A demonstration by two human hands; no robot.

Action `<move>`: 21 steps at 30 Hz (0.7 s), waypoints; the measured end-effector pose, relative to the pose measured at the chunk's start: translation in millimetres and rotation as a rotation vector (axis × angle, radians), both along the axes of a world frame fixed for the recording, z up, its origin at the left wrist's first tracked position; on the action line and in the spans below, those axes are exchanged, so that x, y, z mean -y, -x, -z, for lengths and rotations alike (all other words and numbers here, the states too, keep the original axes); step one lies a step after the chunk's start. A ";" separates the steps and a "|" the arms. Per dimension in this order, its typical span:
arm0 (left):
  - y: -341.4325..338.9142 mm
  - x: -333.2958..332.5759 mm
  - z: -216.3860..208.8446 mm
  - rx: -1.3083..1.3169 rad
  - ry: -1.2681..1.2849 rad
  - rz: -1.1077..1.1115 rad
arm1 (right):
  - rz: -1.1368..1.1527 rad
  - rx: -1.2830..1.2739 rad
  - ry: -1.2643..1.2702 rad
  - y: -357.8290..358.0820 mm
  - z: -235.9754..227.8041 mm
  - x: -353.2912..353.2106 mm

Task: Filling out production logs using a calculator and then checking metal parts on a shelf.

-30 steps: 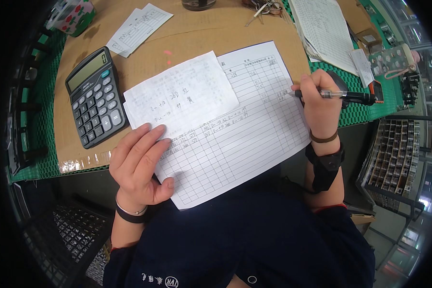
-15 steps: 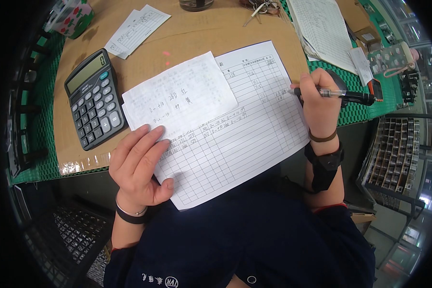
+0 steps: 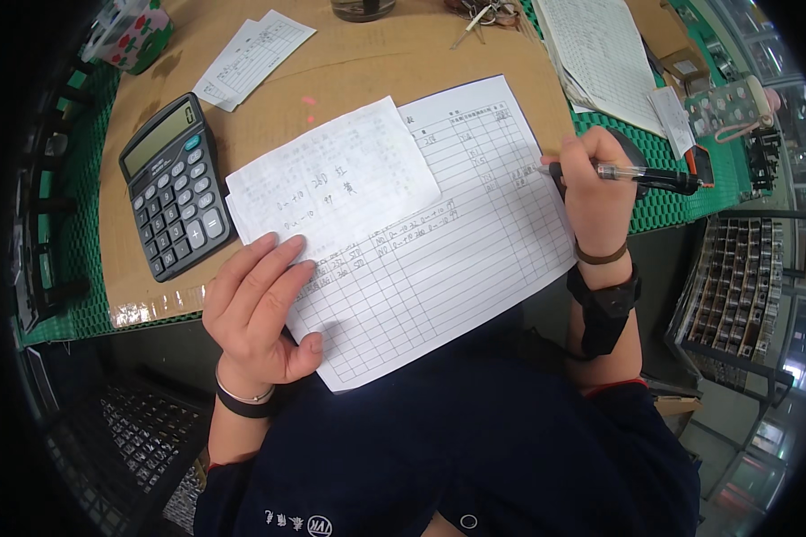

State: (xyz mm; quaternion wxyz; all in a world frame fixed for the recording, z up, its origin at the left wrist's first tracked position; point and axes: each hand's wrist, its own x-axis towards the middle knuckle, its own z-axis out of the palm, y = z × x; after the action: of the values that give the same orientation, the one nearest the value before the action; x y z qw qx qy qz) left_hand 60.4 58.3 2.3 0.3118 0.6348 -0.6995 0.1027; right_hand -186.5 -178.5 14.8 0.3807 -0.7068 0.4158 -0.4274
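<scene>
Right hand [image 3: 597, 192] pinching a black-capped clear plastic pen [image 3: 631, 174], tip on the white ruled paper form [image 3: 439, 268]. Left hand [image 3: 255, 304] spread flat on the form's lower left edge, fingertips touching a small white handwritten note [image 3: 331, 183]. Dark grey desk calculator [image 3: 175, 183] left of the form.

Calculator [image 3: 175, 188] at left of frame, dark grey, tilted, with a narrow greenish-grey screen [image 3: 158, 137] along its top edge. Small box [image 3: 132, 31] in the upper left corner, white with red and green pattern, partly cut off. Blister pack [image 3: 727, 105] at upper right, pale, rectangular, rows of round bumps, lying on the green mat [image 3: 690, 201].
</scene>
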 end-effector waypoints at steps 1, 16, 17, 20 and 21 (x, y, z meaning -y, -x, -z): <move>0.2 0.0 -0.5 0.002 0.000 -0.002 | -0.018 0.017 0.018 -0.4 0.7 0.2; 0.3 0.5 0.2 -0.001 0.009 -0.001 | -0.187 0.085 0.063 4.7 2.4 -5.2; 0.1 0.4 0.7 0.000 0.008 -0.001 | -0.200 0.085 0.060 4.8 3.1 -5.0; 0.3 0.5 0.7 0.001 0.006 0.001 | -0.184 0.003 0.102 7.6 4.3 -2.2; 0.5 0.4 0.1 0.002 0.004 -0.001 | -0.184 0.004 0.102 7.3 4.3 -2.1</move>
State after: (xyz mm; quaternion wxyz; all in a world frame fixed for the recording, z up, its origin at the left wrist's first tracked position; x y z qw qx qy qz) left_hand 59.9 57.9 2.2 0.3123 0.6346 -0.6992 0.1049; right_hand -193.8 -176.3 10.4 0.3828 -0.7596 0.3262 -0.4124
